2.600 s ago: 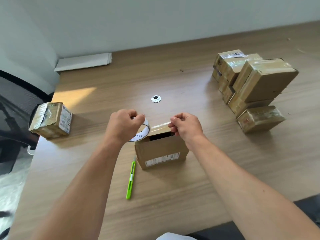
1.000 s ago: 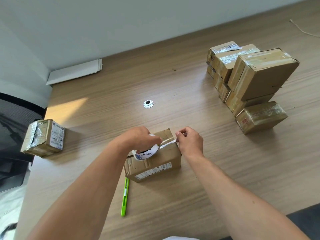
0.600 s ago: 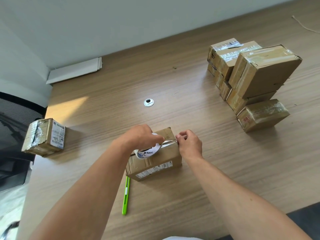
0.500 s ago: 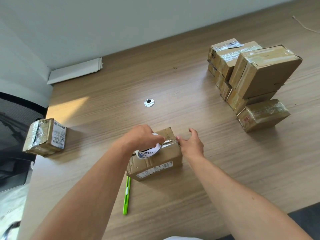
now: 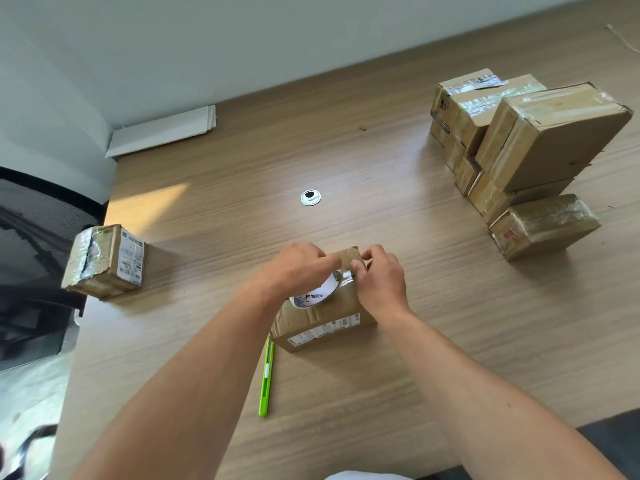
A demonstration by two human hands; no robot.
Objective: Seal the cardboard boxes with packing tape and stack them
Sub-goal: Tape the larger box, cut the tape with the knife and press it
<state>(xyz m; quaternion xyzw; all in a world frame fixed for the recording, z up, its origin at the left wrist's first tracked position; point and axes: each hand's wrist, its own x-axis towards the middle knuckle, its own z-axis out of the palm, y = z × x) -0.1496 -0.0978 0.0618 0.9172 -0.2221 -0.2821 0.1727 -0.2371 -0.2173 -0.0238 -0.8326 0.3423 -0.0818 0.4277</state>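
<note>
A small cardboard box with a white label on its near side lies on the wooden table in front of me. My left hand grips a roll of clear packing tape with a white printed core, held on the box's top. My right hand is at the box's top right edge, fingers curled, thumb and fingertips pressing the tape strip down there. A stack of taped boxes stands at the far right. One more taped box sits alone at the table's left edge.
A green utility knife lies just left of the near box. A round metal grommet is set in the table beyond my hands. White flat sheets lie by the wall. A black mesh chair stands at the left.
The tape strip that was stretched in the air between my hands now lies on the box top. My right hand moved inward onto the box's right edge, fingers curled again.
</note>
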